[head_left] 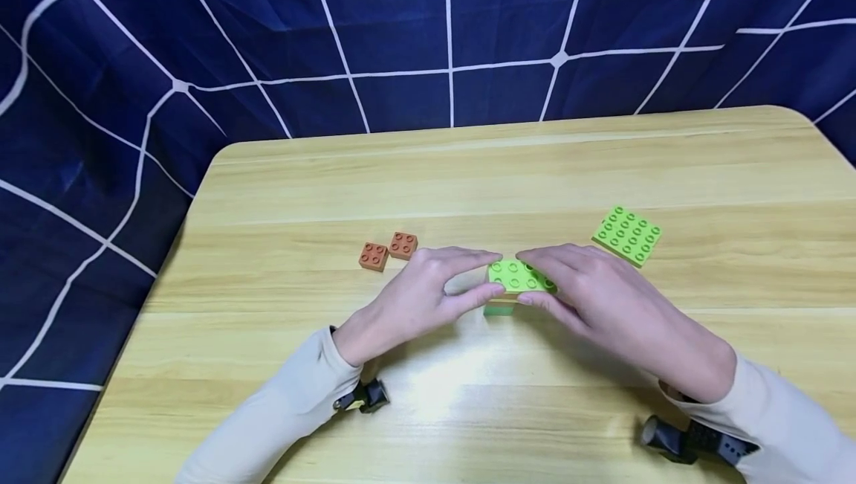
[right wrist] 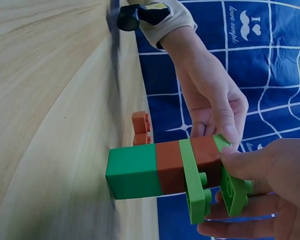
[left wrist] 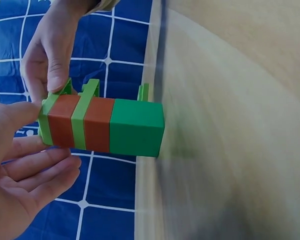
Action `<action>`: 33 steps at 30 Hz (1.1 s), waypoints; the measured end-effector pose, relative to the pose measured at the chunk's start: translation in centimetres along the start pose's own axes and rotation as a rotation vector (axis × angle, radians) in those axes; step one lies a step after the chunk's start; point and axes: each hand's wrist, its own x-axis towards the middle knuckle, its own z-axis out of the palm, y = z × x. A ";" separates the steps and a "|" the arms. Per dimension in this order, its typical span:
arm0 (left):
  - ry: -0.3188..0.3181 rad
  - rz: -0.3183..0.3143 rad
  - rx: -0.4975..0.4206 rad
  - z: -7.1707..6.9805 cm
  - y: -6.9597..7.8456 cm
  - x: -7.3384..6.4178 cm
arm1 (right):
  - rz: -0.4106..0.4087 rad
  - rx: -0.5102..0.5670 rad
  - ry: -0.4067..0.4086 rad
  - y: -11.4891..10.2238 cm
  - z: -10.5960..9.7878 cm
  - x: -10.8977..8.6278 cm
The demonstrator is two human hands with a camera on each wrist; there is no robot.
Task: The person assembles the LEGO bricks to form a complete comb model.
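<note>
Between the two hands a stack of toy building bricks stands upright on the table. Its base is a dark green block [left wrist: 136, 127]. Above that come a reddish-brown brick [left wrist: 98, 125], a light green plate [right wrist: 191, 175], another reddish-brown brick [left wrist: 63, 120] and the top light green plate [head_left: 513, 274]. Both plates stick out past the bricks toward the right hand. My left hand [head_left: 416, 287] pinches the top plate's left end between thumb and fingers. On its right end, my right hand [head_left: 605, 294] pinches the same plate, covering part of its studs.
Two loose reddish-brown bricks, one [head_left: 373, 256] and another [head_left: 403, 245], lie beyond the left hand. A square light green studded plate [head_left: 627, 236] lies farther back on the right. Behind the wooden table [head_left: 401, 186] hangs a blue cloth [head_left: 501, 8] with white lines.
</note>
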 end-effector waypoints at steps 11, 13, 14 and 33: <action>-0.173 -0.213 0.163 -3.6 -2.0 0.1 | 0.009 0.008 -0.010 -0.1 0.0 0.1; -0.206 -0.250 0.219 -4.5 -2.7 -0.1 | 0.008 0.006 -0.010 -0.2 0.0 0.0; -0.221 -0.262 0.248 -4.9 -3.0 -0.2 | 0.009 0.005 -0.010 -0.2 0.0 0.0; -0.335 -0.378 0.330 -5.3 -6.1 -0.8 | 0.031 -0.003 -0.029 -0.3 -0.2 -0.1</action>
